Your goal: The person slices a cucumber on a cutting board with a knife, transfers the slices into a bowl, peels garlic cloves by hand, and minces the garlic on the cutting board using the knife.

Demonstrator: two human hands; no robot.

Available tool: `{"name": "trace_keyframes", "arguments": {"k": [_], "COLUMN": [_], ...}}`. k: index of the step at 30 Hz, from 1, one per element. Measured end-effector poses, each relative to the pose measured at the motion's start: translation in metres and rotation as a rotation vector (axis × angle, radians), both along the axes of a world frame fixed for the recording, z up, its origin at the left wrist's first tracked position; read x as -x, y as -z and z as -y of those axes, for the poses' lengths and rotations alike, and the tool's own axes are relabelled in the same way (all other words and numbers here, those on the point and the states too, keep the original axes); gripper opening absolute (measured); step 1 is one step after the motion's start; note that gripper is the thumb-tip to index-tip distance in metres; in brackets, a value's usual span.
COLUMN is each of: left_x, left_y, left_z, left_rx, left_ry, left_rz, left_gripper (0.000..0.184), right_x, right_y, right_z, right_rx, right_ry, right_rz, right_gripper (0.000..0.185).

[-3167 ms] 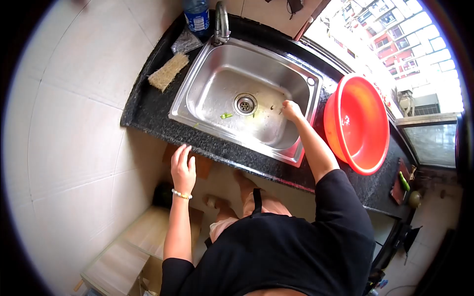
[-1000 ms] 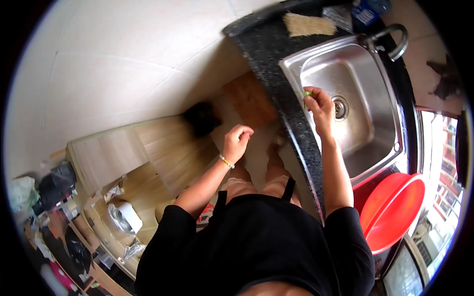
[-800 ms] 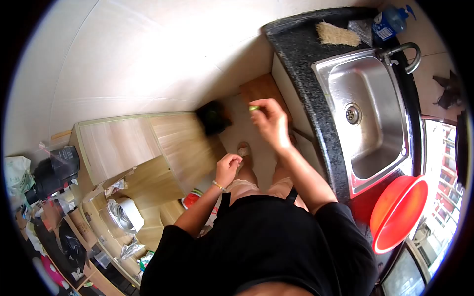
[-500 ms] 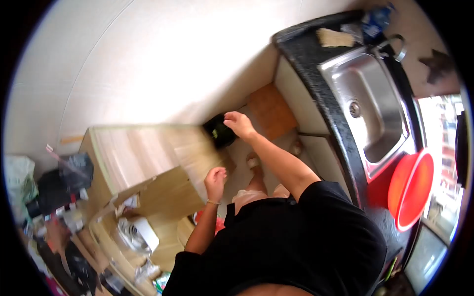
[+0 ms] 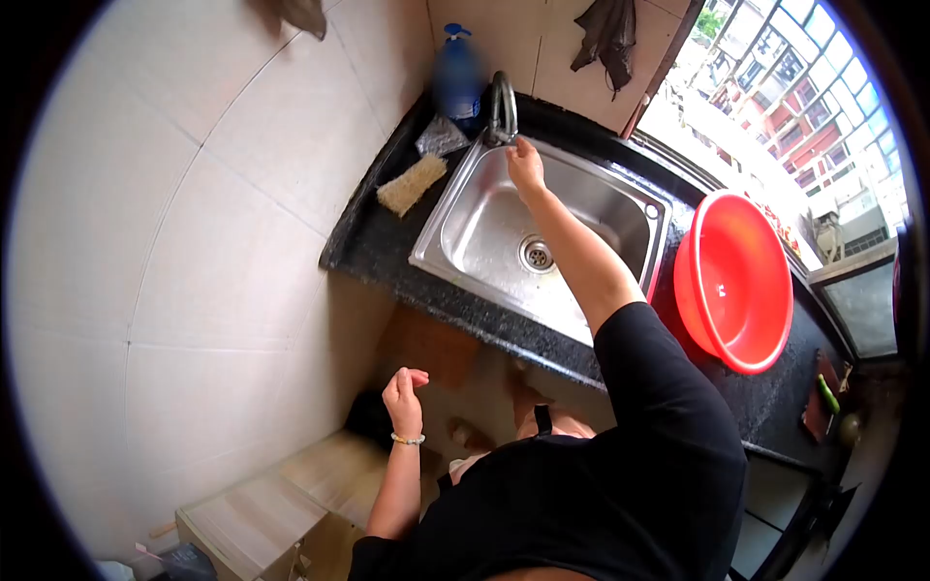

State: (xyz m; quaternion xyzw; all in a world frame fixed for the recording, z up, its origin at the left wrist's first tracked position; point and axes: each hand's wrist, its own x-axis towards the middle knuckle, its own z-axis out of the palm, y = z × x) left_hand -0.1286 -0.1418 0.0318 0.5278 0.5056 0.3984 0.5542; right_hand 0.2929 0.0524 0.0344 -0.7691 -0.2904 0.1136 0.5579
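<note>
My right hand reaches over the steel sink, its fingertips at the base of the curved faucet. Its fingers look stretched out and hold nothing that I can see; whether they touch the faucet I cannot tell. My left hand, with a beaded bracelet on the wrist, hangs in the air in front of the counter. The fingers of this hand are loosely bent, and nothing shows in them. Inside the sink, the drain is visible beside my right forearm.
A red basin leans on the counter right of the sink. At the left corner lie a yellowish sponge, a clear plastic bag and a blue pump bottle. A wooden cabinet stands low at left. A barred window is at upper right.
The view has swung toward the sink. My right hand has gone from above the floor beside the cabinet to the faucet. My left hand stays low and free.
</note>
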Motion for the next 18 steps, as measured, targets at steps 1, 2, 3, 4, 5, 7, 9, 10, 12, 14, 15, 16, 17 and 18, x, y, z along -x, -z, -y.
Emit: {"name": "trace_keyframes", "arguments": {"k": [1, 2, 3, 4, 5, 7, 9, 10, 12, 14, 15, 16, 17, 18], "left_x": [-0.034, -0.066, -0.095, -0.124, -0.152, -0.197, -0.233, -0.251, -0.285, -0.316, -0.333, -0.35, -0.356, -0.357], "left_y": [-0.013, -0.019, -0.024, -0.031, -0.037, -0.039, -0.04, -0.036, -0.035, -0.021, -0.022, -0.022, -0.019, -0.044], "left_z": [-0.014, -0.028, -0.042, -0.055, -0.066, -0.088, -0.11, -0.12, -0.139, -0.16, -0.167, -0.174, -0.189, -0.194], "left_rx": [-0.001, -0.021, -0.041, -0.063, -0.078, -0.046, 0.003, -0.006, -0.018, -0.033, 0.019, 0.071, 0.142, 0.365], "left_ry": [0.033, 0.103, 0.176, 0.216, 0.256, 0.28, 0.294, 0.297, 0.309, 0.335, 0.312, 0.286, 0.305, 0.358], "left_rz": [0.014, 0.016, 0.012, 0.034, 0.058, 0.137, 0.165, 0.183, 0.241, 0.333, 0.369, 0.406, 0.417, 0.537], "left_gripper": [0.037, 0.035, 0.035, 0.032, 0.03, 0.026, 0.025, 0.027, 0.034, 0.045, 0.051, 0.058, 0.063, 0.062], "right_x": [-0.022, -0.037, -0.05, -0.054, -0.051, -0.044, -0.028, -0.022, -0.013, -0.007, -0.004, 0.0, 0.008, 0.024], "right_y": [0.003, 0.008, 0.017, 0.017, 0.018, 0.024, 0.024, 0.018, 0.015, 0.001, -0.008, -0.015, -0.02, -0.012], "right_z": [-0.013, -0.028, -0.039, -0.042, -0.04, -0.028, -0.011, -0.003, 0.0, 0.002, 0.004, 0.007, 0.012, 0.011], "right_rx": [0.076, 0.056, 0.033, 0.05, 0.073, 0.003, -0.013, -0.037, -0.05, -0.013, 0.006, -0.019, -0.044, -0.07], "right_ry": [-0.011, -0.035, -0.067, -0.123, -0.18, -0.244, -0.259, -0.252, -0.229, -0.212, -0.177, -0.18, -0.181, -0.117], "right_rz": [0.083, 0.072, 0.195, 0.194, 0.194, 0.248, 0.252, 0.197, 0.129, -0.096, -0.228, -0.37, -0.512, -0.341], "right_gripper": [0.049, 0.053, 0.05, 0.048, 0.047, 0.043, 0.041, 0.041, 0.039, 0.041, 0.043, 0.045, 0.046, 0.045]}}
